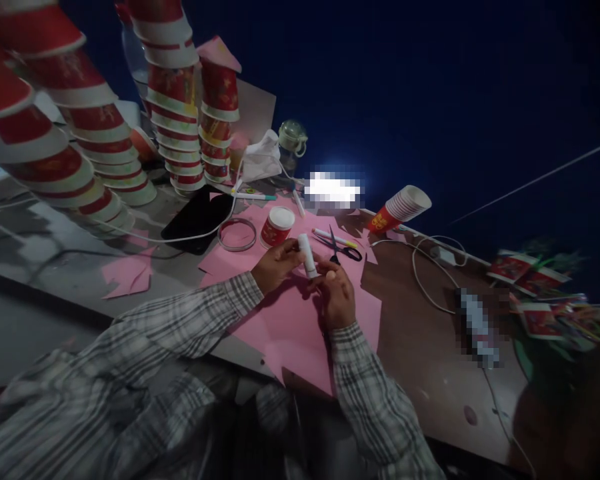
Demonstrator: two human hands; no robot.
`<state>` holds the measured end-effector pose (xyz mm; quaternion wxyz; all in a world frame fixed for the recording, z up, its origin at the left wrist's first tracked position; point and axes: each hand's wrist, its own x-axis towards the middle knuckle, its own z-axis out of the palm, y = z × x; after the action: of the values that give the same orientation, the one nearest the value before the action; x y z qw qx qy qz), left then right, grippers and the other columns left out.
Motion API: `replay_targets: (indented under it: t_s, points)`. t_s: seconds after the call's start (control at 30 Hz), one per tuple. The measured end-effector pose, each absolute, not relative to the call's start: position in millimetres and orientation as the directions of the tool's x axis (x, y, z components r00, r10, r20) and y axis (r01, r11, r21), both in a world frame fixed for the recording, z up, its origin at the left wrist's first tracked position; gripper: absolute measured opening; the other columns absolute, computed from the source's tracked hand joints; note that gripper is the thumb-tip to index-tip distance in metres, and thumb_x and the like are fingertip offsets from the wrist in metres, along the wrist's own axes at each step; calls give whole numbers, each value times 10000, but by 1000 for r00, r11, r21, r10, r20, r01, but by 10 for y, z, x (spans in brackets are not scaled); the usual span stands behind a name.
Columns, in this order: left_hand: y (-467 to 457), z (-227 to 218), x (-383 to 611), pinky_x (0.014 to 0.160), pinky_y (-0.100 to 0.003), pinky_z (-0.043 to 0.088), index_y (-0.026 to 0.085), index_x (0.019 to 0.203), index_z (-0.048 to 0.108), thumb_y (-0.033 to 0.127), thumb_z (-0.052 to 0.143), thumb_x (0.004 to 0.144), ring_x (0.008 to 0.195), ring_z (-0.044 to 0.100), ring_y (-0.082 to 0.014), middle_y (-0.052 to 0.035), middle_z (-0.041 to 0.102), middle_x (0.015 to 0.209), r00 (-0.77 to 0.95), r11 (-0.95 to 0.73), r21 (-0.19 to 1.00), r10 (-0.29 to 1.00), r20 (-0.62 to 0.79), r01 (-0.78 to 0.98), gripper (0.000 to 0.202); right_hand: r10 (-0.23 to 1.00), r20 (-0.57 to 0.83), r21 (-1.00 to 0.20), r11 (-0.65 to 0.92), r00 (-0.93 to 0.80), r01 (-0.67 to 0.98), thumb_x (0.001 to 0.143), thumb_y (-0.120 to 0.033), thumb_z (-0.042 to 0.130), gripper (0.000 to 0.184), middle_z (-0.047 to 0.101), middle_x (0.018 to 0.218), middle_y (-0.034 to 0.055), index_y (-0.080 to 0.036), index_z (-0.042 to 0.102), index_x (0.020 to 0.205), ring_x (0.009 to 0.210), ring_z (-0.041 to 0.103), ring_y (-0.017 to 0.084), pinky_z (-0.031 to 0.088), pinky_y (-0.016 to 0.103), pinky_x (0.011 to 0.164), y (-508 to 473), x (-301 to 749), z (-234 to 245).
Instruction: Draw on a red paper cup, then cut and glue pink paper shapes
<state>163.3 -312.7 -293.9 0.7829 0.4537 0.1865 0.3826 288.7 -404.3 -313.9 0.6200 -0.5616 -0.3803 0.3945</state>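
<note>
A white glue stick is held between both hands above a sheet of pink paper. My left hand grips its upper part, fingers curled round it. My right hand pinches its lower end. Both arms wear plaid sleeves. Just beyond the hands stand a single red paper cup, upside down, a ring of clear tape, black-handled scissors and a pen.
Tall stacks of red paper cups rise at the left and back. A black phone with a white cable lies left of the paper. A tipped cup stack lies behind. White cables and decorated cups sit right.
</note>
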Motion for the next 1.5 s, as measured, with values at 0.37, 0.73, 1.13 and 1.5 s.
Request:
replay_targets:
  t_s: [0.37,0.73,1.13,1.5]
  points:
    - [-3192,-2934,1636,716,-260,539,122,878,624,425,818,703,759,667,-141,-83,722,902,699,362,840,715,28,-405,401,828,334,-808,4,451,589,727,-414,689,253,548,671,-9,-221,534,676,660,513,163,471,361,731,-4051,2855,-3073]
    - [-3171,-2952,1633,708,-268,530,132,940,631,429,814,707,771,665,-149,-90,724,933,688,364,845,725,7,-392,419,971,126,-931,45,204,361,835,-430,596,237,708,893,53,-220,683,900,851,634,216,504,400,842,-4046,2990,-3037]
    - [-3197,-2955,1639,691,-264,532,147,939,604,395,809,719,738,661,-138,-48,707,863,677,352,842,736,20,-408,390,901,355,-808,162,249,566,885,-404,536,311,682,1150,118,-209,644,1102,1070,629,260,482,476,944,-4085,2972,-3092]
    - [-3220,-2999,1644,788,-273,531,144,936,617,378,790,737,802,668,-136,-54,719,904,715,293,883,696,67,-367,353,838,458,-609,53,297,791,804,-406,620,212,639,822,73,-206,641,873,863,588,269,445,524,937,-4055,2915,-3121]
